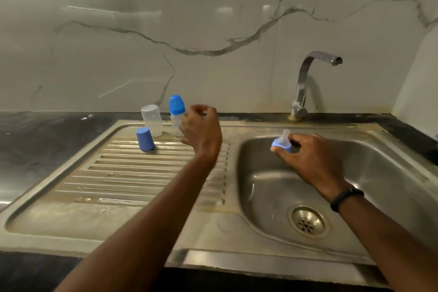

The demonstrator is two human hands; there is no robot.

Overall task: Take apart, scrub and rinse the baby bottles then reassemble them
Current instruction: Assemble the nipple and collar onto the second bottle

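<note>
Two bare forearms reach in from the bottom edge, with no sleeves showing on either. The right wrist wears a slim black band (346, 199), smooth and plain, sitting snug just above the right hand (310, 156). The left hand (201, 129) and its wrist wear nothing: no ring, watch or glove shows, and its outline is blurred.

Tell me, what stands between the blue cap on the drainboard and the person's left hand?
In the head view, bare ribbed drainboard separates the blue cap from the left hand; the two bottles stand farther back.
</note>
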